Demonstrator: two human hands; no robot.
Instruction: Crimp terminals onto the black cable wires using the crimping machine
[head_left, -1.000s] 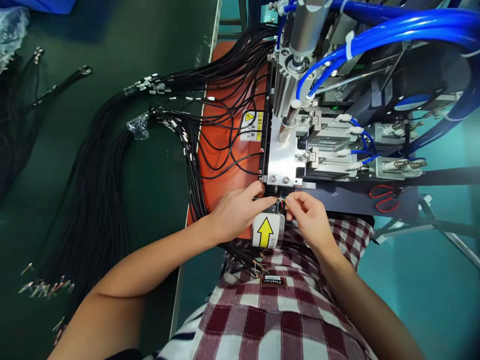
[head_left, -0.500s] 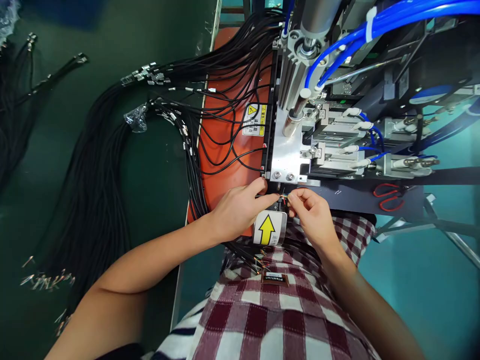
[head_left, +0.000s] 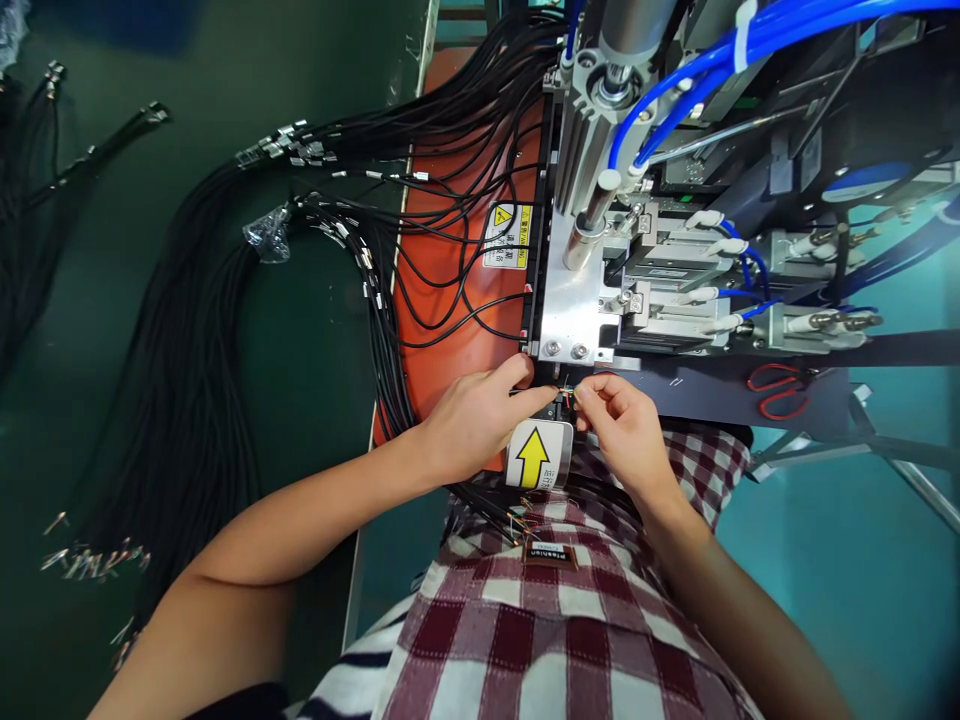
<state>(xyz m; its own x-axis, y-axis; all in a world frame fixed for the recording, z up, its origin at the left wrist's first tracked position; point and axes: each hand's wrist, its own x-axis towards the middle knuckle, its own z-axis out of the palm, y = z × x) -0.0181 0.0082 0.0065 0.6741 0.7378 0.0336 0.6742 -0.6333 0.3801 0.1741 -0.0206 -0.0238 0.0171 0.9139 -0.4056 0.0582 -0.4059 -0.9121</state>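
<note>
At the front end of the machine's metal plate, my left hand is closed around a thin black cable, its index finger stretched toward the cable's end. Fine coloured wires fan out from that end, just past the fingertip. From the other side, my right hand pinches these wires between thumb and index finger, the other fingers curled. Both hands are above a small dark fixture. Nearer my body is a white label with a yellow arrow. Exact finger contact on the wires is too small to make out.
Black cable bundles hang over the dark green surface at left and cross the orange panel. More stripped cable ends lie on my checked apron. Red-handled scissors rest at right. Blue air hoses arch over the machine.
My hands stay almost in place, still at the coloured wires. The whole view has shifted very slightly.
</note>
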